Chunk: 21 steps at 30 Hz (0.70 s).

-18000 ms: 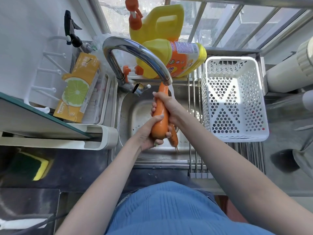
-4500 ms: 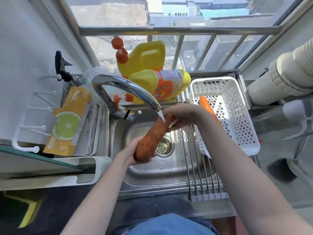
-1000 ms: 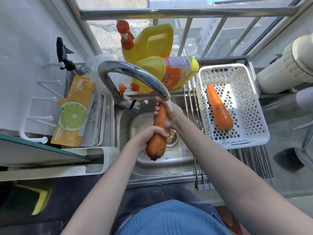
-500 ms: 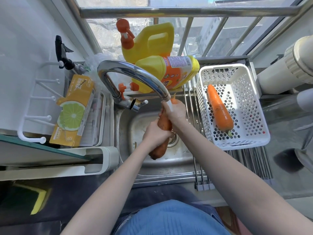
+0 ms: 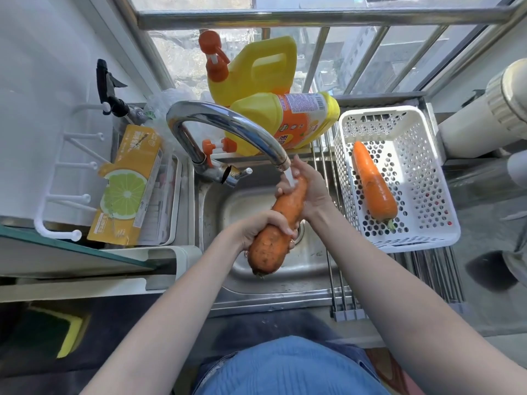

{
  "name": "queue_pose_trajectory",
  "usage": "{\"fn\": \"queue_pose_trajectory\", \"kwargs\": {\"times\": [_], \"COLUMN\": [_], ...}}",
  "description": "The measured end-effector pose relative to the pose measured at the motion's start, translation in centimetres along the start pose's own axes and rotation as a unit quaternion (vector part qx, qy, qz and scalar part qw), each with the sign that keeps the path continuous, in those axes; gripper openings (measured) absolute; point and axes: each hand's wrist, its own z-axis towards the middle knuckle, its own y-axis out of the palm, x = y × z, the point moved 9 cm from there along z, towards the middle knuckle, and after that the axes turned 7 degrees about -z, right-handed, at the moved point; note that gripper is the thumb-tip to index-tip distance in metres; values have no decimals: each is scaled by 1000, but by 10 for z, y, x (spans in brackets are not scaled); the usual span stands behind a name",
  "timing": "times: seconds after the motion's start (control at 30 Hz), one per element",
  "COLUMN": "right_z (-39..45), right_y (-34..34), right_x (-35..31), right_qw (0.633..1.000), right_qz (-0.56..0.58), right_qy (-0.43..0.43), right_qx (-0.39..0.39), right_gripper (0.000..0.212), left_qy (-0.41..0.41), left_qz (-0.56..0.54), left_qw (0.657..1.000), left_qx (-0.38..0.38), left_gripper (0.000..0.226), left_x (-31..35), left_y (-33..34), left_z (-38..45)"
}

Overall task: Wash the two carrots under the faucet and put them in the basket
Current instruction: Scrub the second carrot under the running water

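A thick, dirt-speckled carrot point(image 5: 273, 240) slants over the steel sink point(image 5: 216, 212). My left hand point(image 5: 262, 223) grips its middle from the left. My right hand point(image 5: 309, 185) wraps its thin upper end just below the chrome faucet point(image 5: 225, 124), and the running water lands on that end. A cleaner, bright orange carrot point(image 5: 373, 183) lies lengthwise in the white perforated basket point(image 5: 422, 172) to the right of the sink.
Two yellow detergent jugs point(image 5: 279, 118) stand behind the faucet on the window ledge. A yellow lemon-print packet point(image 5: 125, 183) lies in a tray at the left. The basket rests on a roll-up wire rack point(image 5: 342, 292) across the sink's right side. A sponge point(image 5: 65, 334) sits at lower left.
My left hand has slid down the carrot toward its thick end, exposing more of the middle. The carrot's thin end stays under the running water with my right hand.
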Motion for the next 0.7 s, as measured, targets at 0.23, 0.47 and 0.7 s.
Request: {"fn": "queue_pose_trajectory", "kwargs": {"times": [0.23,0.47,0.7], "right_z": [-2,-19,-23], "right_y": [-38,-54,-3], "right_x": [-2,-14,17], "right_qw": [967,884,984], "right_qz": [-101,-199,-167], "right_qy": [43,-17,62], "right_qx": [232,423,20], "right_gripper": [24,35,34], "left_qy": [90,83,81], "left_qz": [278,462,9], "left_qw": [880,752,986], "left_qx": [375,462,148], "left_gripper": [29,33,25], "left_x": [20,25,8], "left_y": [-41,-44,-18], "left_z": [4,-7,-4]}}
